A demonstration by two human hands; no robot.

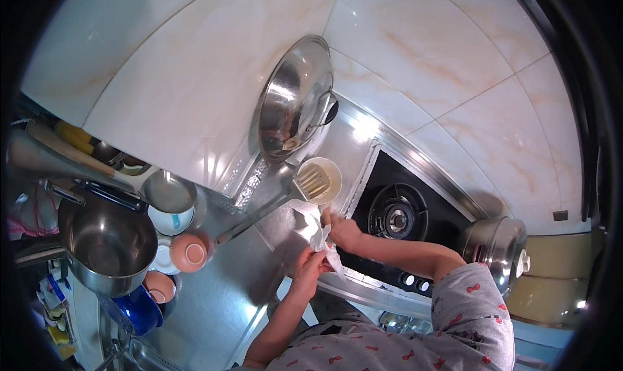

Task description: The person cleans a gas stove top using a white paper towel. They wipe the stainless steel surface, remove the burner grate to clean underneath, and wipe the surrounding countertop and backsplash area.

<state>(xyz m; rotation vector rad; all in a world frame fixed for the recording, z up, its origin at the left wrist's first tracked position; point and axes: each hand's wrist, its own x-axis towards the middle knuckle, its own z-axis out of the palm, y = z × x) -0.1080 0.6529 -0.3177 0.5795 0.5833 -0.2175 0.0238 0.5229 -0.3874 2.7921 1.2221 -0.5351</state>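
Observation:
A white cloth or paper towel (pixel 320 239) hangs between my hands, over the steel counter at the stove's left edge. My left hand (pixel 307 268) pinches its lower part. My right hand (pixel 343 231) is above and to the right, at the cloth's upper edge; its fingertips are partly hidden. Just beyond my hands stands a cream bowl (pixel 332 169) with a slotted metal spatula (pixel 272 213) lying across its rim. Behind it a large domed steel wok lid (pixel 284 91) leans against the tiled wall. The black gas hob (pixel 379 183) lies to the right.
A steel saucepan (pixel 109 239), pink bowls (pixel 188 253), a white mug (pixel 173 220) and a blue container (pixel 134 310) crowd the left side near the sink (pixel 151 356). A lidded steel pot (pixel 494 249) stands right of the hob. Tiled walls meet in the corner behind.

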